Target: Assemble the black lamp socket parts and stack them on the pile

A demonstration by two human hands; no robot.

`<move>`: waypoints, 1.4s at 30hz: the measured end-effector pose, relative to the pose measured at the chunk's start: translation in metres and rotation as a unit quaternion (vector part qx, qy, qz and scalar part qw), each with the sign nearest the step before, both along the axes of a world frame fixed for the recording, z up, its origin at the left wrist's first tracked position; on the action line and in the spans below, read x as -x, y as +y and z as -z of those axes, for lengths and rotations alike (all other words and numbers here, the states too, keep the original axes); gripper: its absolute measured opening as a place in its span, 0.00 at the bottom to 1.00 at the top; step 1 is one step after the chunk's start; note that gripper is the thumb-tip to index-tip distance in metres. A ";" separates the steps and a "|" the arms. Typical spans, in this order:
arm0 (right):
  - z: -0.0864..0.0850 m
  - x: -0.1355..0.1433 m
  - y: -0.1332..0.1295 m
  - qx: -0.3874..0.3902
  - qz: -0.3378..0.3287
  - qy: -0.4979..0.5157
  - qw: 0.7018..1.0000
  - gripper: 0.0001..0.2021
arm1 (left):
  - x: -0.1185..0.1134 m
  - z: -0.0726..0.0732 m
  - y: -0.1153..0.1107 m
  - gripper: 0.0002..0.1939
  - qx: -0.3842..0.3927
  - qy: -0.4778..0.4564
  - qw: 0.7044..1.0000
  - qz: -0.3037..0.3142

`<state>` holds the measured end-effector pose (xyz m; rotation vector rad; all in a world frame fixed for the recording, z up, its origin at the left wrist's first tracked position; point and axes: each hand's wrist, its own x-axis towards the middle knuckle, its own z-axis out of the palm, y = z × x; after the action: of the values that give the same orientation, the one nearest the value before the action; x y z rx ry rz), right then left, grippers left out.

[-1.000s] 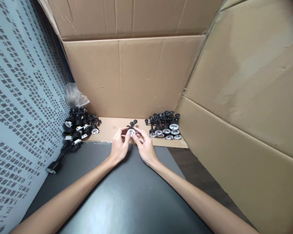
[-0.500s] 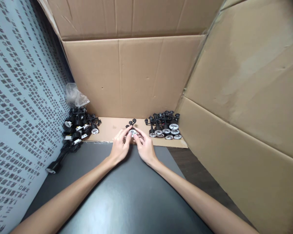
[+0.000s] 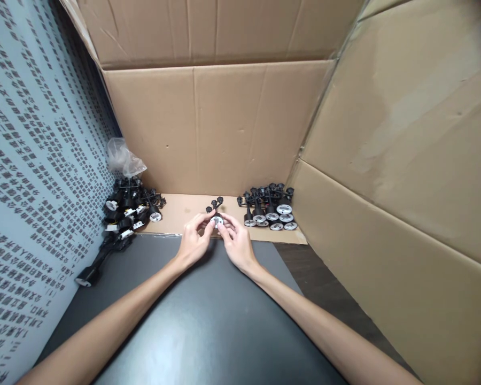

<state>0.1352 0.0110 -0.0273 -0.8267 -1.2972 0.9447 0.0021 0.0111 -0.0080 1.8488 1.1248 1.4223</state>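
Both hands hold a small black lamp post [image 3: 215,205] with a branched top, at the middle of the cardboard strip's front edge. Its round white base face [image 3: 216,220] is turned towards me, and the branched heads point away. My left hand [image 3: 194,239] grips the base from the left, thumb on the white face. From the right, my right hand [image 3: 238,244] closes round the same base, its thumb also pressed on the face. The fingers hide most of the base's sides. What the thumbs press on is too small to make out.
Similar lamp posts are stacked at right [image 3: 271,209], white bases facing me. A looser pile [image 3: 128,208] lies at left, with a single lamp post [image 3: 88,275] nearer me. Behind that pile is a clear plastic bag [image 3: 124,158]. Cardboard walls [image 3: 224,123] stand behind and at right.
Both hands keep their hold on the lamp post. Its white base face looks tipped slightly, and the thumbs have shifted a little. The piles have not changed.
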 end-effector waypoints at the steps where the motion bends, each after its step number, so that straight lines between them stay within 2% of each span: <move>1: 0.000 0.000 0.000 -0.001 0.000 -0.001 1.000 0.20 | 0.001 0.000 0.000 0.18 0.000 -0.004 1.000 0.001; 6: -0.001 -0.001 0.000 -0.012 0.001 -0.011 1.000 0.18 | 0.002 -0.001 0.002 0.17 0.008 -0.029 0.999 0.016; 10: -0.001 -0.002 0.000 -0.004 -0.010 -0.006 1.000 0.18 | 0.002 0.001 0.002 0.16 0.010 -0.016 1.000 0.002; 17: -0.004 -0.001 -0.001 0.014 -0.023 0.026 0.999 0.21 | 0.000 0.000 -0.001 0.16 0.006 -0.013 1.000 0.003; 28: -0.010 -0.003 -0.007 0.034 -0.010 0.024 0.999 0.18 | -0.001 -0.006 -0.005 0.17 -0.007 0.054 0.998 -0.010; 42: -0.011 -0.003 -0.008 0.009 -0.005 -0.005 1.000 0.16 | 0.000 -0.007 -0.005 0.17 -0.005 0.058 0.998 0.007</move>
<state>0.1382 0.0031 -0.0164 -0.8400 -1.3033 0.9619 0.0026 0.0060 -0.0013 1.9655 1.1599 1.3298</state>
